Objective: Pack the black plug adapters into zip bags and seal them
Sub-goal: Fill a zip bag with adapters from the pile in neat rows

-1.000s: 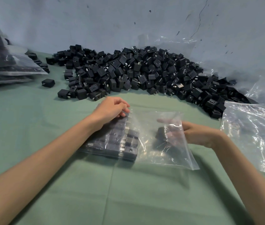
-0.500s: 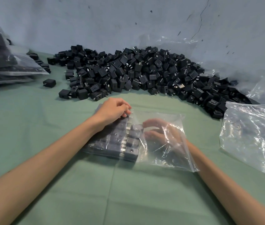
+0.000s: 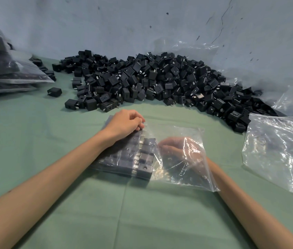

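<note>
A clear zip bag (image 3: 187,178) lies flat on the green cloth, its opening toward the right. Rows of black plug adapters (image 3: 144,159) fill its left half. My left hand (image 3: 126,123) rests on the bag over the packed rows, its curled fingers pinching the plastic at the far edge. My right hand (image 3: 178,150) is inside the bag, seen through the film, with its fingertips against the newest adapter in the right-hand row. A big pile of loose black adapters (image 3: 160,81) lies beyond the bag, along the wall.
Filled bags (image 3: 2,72) are stacked at the far left, and one stray adapter (image 3: 54,91) lies near them. A heap of empty clear bags (image 3: 276,150) lies at the right. The green cloth (image 3: 34,141) covers the table; a grey wall stands behind.
My right hand carried an adapter through the bag's opening and pushed it left against the packed rows. My left hand stayed on the bag.
</note>
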A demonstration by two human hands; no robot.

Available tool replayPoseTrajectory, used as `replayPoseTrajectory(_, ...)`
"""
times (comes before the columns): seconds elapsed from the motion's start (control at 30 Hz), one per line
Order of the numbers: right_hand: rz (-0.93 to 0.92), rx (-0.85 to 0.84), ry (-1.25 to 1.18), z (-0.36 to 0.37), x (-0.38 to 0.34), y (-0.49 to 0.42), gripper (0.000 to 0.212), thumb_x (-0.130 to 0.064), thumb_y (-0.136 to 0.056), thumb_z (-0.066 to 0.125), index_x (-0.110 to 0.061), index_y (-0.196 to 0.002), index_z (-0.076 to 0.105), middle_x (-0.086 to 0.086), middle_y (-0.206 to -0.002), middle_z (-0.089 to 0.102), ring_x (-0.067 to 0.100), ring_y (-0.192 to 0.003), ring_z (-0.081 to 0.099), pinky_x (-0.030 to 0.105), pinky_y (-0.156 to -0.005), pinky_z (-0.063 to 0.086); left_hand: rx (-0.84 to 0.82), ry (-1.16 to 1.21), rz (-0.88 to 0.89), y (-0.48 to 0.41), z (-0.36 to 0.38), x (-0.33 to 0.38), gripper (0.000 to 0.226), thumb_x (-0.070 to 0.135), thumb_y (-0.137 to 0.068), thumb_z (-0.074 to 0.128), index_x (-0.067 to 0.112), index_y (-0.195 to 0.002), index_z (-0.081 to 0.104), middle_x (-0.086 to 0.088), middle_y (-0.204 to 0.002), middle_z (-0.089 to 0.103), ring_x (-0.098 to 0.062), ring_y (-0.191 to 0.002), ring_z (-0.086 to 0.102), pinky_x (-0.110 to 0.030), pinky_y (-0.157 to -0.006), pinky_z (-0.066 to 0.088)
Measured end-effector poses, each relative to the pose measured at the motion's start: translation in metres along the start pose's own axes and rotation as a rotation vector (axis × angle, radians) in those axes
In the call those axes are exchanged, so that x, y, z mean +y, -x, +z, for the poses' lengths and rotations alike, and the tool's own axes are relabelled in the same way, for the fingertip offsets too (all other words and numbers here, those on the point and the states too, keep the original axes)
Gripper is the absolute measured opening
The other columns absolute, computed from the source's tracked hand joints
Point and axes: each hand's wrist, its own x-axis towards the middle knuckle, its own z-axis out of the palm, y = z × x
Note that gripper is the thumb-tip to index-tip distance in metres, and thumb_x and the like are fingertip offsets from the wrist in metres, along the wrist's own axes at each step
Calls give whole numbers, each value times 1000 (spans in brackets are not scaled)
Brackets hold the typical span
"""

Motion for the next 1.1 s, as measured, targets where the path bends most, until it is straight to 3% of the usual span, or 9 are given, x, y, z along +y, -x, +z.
replayPoseTrajectory(0.17, -101, 18, -94, 7, -2, 10, 32, -45, -79, 72, -19, -97, 73, 6, -87, 72, 20, -73, 69, 23, -58, 52, 5, -20, 8, 1, 1, 1, 20, 13, -94, 51, 21, -86, 67, 7, -80, 71, 2, -63, 60, -12, -58, 41)
replayPoseTrajectory(0.37, -200, 5, 73, 2, -3, 10, 26, -2, -93, 55, -19, -106, 69, -9, -99, 72, 7, -90, 68, 14, -72, 52, 5, -47, 18, 3, 2, 3, 19, 14, -94, 51, 21, -87, 67, 6, -82, 72, -3, -69, 61, -19, -66, 45)
replayPoseTrajectory(0.53, -161, -20, 212, 4, -19, 14, 19, -28, -88, 60, -37, -102, 69, -10, -98, 71, 6, -88, 67, 18, -73, 52, 5, -64, 24, 3, 2, 3, 18, 14, -94, 51, 19, -90, 68, 6, -82, 72, -2, -69, 61, -19, -65, 44)
replayPoseTrajectory(0.7, -95, -204, 295, 4, -39, 11, 36, -32, -81, 56, -19, -115, 52, 0, -101, 55, 1, -89, 56, 22, -83, 50, -30, -74, 7, 0, 0, 3, 18, 15, -95, 50, 18, -92, 68, 5, -83, 72, -2, -67, 61, -14, -60, 44)
replayPoseTrajectory(0.77, -31, -257, 240, 0, -43, 12, 24, -31, -81, 54, -20, -100, 63, -1, -87, 58, -11, -73, 57, 9, -72, 47, -62, -52, 5, -4, -8, 2, 18, 15, -96, 50, 19, -92, 67, 5, -83, 71, 2, -60, 61, -9, -51, 42)
replayPoseTrajectory(0.83, 79, -165, 235, 0, -57, 25, 35, -2, -84, 65, -12, -51, 71, -3, -43, 55, -16, -42, 52, 3, -50, 42, 50, -67, 26, -12, -20, -2, 17, 17, -96, 52, 22, -88, 66, 6, -81, 70, 1, -53, 59, -11, -47, 41)
replayPoseTrajectory(0.9, 125, -179, 127, -11, -52, 27, 18, -4, -55, 89, -9, -58, 71, 0, -61, 67, -15, -47, 56, 3, -49, 43, 302, -233, 42, -21, -33, -11, 12, 20, -94, 55, 23, -93, 67, 7, -90, 68, -7, -66, 60, -18, -58, 44)
replayPoseTrajectory(0.97, 72, -298, 95, -26, -48, 28, 17, -6, -76, 73, -14, -90, 68, 11, -107, 66, -10, -82, 65, 7, -71, 48, 438, -436, 32, -32, -44, -28, 18, 23, -91, 57, 20, -107, 66, -4, -108, 61, -20, -98, 56, -29, -83, 43)
replayPoseTrajectory(1.1, 201, -332, 262, -56, -45, 29, 28, -2, -90, 56, -21, -105, 70, -9, -109, 71, 5, -102, 65, 14, -81, 49, 207, -660, -102, -54, -61, -50, 45, 40, -94, 54, 21, -135, 53, -18, -137, 44, -35, -127, 36, -42, -108, 28)
